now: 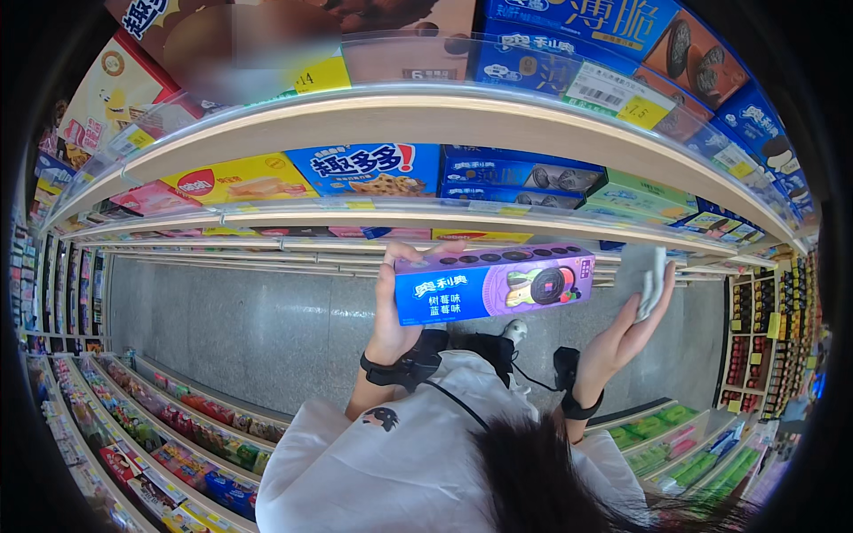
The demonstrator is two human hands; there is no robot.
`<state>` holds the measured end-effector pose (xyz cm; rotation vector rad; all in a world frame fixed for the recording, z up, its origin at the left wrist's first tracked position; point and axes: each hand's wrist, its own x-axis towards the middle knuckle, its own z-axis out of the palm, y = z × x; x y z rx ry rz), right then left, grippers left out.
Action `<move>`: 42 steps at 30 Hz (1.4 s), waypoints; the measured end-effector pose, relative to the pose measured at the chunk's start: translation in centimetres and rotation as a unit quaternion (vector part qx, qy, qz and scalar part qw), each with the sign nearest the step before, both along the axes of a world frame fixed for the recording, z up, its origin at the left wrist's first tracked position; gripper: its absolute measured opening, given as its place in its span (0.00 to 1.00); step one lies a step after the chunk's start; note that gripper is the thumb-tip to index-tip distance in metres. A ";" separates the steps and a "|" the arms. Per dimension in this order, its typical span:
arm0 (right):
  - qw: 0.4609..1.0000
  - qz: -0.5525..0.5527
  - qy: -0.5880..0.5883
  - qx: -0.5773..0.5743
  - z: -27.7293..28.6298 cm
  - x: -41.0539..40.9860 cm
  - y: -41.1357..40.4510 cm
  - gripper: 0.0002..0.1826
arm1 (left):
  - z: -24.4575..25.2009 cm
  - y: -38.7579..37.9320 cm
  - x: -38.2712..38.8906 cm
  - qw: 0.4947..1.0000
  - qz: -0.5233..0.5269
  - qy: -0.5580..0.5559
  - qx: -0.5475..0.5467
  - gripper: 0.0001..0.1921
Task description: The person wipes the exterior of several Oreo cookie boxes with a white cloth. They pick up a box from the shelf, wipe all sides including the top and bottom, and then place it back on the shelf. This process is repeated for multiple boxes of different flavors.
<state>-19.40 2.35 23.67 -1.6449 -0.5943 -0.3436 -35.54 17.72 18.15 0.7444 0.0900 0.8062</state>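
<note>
A blue and purple carton of Oreo sandwich cookies (494, 283) is held lengthwise in front of my body. My left hand (393, 300) grips its left end, with the thumb and fingers around the edges. To the right of the carton, apart from it, my right hand (633, 326) holds a folded white cloth (643, 280) between the thumb and fingers. Each wrist wears a black strap with a small device and a cable. The carton's printed front faces up toward me.
A wooden shelf edge (426, 120) with price tags crosses ahead, and a lower shelf edge (400, 218) runs beneath it. Boxed cookies (366, 170) line the shelves. Behind me, more racks hold packaged snacks (180, 460). Grey floor (266, 320) lies between.
</note>
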 end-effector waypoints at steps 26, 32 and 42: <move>0.888 0.350 -0.199 -0.223 -1.2 -5.8 2.8 0.22 | -1.0 -0.3 0.6 0.996 0.086 0.032 -0.008 0.18; 0.938 0.215 -0.172 -0.212 -1.9 -3.8 2.4 0.23 | 0.4 -0.3 0.7 0.991 0.108 0.075 0.011 0.22; 0.976 0.205 0.024 -0.064 -2.6 -0.1 0.7 0.17 | -0.3 0.8 0.0 0.993 0.084 0.079 0.028 0.22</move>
